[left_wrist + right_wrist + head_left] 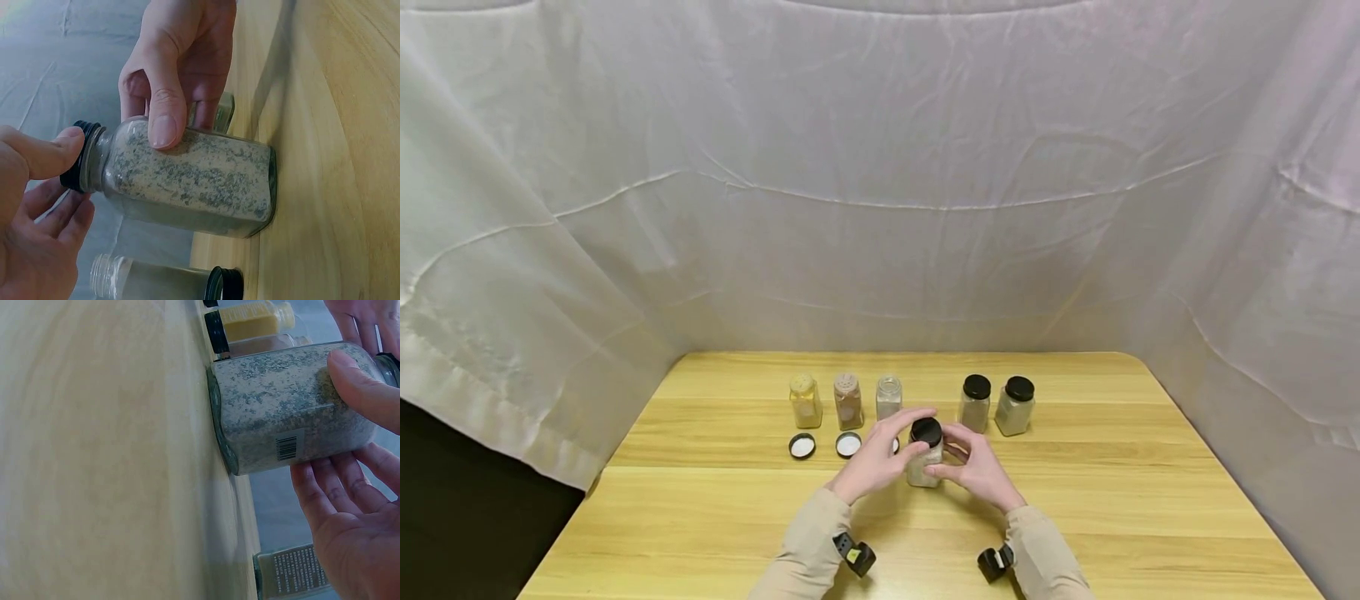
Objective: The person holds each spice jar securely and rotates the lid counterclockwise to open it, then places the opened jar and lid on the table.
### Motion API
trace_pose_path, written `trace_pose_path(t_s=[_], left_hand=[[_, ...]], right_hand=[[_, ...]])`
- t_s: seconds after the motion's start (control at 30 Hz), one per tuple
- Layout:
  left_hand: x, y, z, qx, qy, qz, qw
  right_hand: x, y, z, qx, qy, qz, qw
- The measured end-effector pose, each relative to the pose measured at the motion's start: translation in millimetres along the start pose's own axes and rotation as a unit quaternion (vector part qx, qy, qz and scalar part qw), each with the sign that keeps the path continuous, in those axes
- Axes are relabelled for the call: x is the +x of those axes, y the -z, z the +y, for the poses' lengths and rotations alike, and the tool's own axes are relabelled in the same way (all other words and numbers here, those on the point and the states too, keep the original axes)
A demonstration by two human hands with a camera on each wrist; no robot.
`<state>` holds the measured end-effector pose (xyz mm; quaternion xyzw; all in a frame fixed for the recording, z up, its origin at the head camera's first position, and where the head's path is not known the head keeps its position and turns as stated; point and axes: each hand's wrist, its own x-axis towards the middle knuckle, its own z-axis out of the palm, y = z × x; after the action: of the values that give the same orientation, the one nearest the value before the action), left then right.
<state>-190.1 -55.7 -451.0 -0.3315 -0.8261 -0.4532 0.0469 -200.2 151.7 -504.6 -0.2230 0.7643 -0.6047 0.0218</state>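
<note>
A clear glass spice jar (922, 477) with grey-green and pale flecked seasoning stands upright on the table in front of me. My left hand (877, 460) pinches its black lid (81, 156) between thumb and fingers. The lid sits on the jar's neck, with glass thread visible beneath it in the left wrist view. Around the jar's body my right hand (979, 470) is wrapped, thumb on the near side and fingers on the far side. A barcode label (289, 445) shows on the glass in the right wrist view.
Behind to the left stand a yellow spice jar (806, 403), a brown one (848, 403) and a pale one (889, 397), all lidless. Black lids (802, 446) lie before them, one partly hidden by my left hand. Two black-lidded jars (975, 403) (1016, 407) stand behind to the right.
</note>
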Motion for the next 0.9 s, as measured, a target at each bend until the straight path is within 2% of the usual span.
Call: trace_pose_path(t_s=[0.13,0.23,0.33,0.6,0.7,0.8,0.9], left_hand=[[1.3,-2.4,1.2,0.021,0.005,0.027,0.9994],[1.3,-2.5,1.7,0.03,0.018,0.032,0.9989],[0.9,-1.0,1.3,0.023,0.025,0.021,0.9992],[0.3,3.5,-0.7,-0.009,-0.005,-0.037,0.9993],[-0.1,3.6,-0.5,-0.017,-0.01,-0.047,0.9987],[0.0,2.7,0.3,-0.016,-0.008,-0.036,0.9992],[1.1,0.7,0.6,-0.005,-0.007,-0.011,0.9999]], right_hand=[[0.0,0.0,0.7,-0.002,0.003,0.0,1.0],[0.1,0.0,1.1,-0.006,0.006,-0.001,1.0],[0.3,0.1,1.0,-0.009,0.004,0.0,1.0],[0.5,0.3,0.7,-0.002,-0.002,-0.002,1.0],[0.3,0.2,0.8,0.002,-0.005,-0.002,1.0],[0.3,0.2,1.2,0.0,-0.005,-0.001,1.0],[0.4,0.0,1.9,-0.003,-0.004,0.002,1.0]])
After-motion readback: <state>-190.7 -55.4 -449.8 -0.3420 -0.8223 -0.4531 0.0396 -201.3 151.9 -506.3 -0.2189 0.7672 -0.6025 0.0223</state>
